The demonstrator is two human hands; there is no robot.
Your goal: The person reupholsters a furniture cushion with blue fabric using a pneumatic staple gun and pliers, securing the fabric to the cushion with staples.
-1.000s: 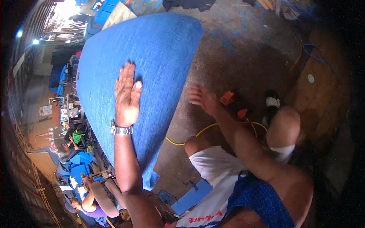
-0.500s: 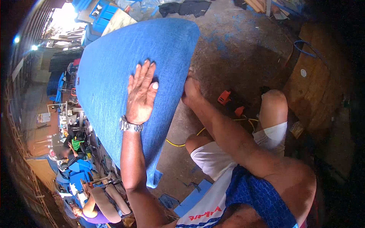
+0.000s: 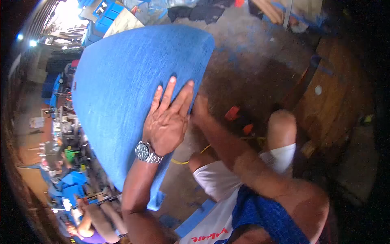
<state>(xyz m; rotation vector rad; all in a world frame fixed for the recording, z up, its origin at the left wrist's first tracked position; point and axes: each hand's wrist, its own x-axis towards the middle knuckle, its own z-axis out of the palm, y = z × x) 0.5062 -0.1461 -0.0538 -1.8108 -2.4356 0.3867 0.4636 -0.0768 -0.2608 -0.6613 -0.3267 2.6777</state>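
Note:
A large panel covered in blue woven fabric (image 3: pixel 118 85) stands tilted in front of me, with a loose flap at its lower corner. My left hand (image 3: pixel 166 126), a metal watch on its wrist, lies flat on the fabric near the right edge, fingers spread. Right beside it, my right hand (image 3: pixel 200 107) is closed at that edge, seemingly gripping the fabric border. Its fingertips are hidden behind the panel and the image is slightly blurred there.
On the floor to the right lie an orange object (image 3: pixel 232 113) and a yellow hose (image 3: pixel 180 162). A wooden board (image 3: pixel 337 89) is at far right. Blue plastic bins (image 3: pixel 109 18) stand behind the panel. Another person (image 3: pixel 87 232) is at lower left, near cluttered benches.
My left hand has slid right and down to the panel's edge, its fingers spreading wider. My right hand stays at the edge, slightly lower in view. The whole view has shifted a little.

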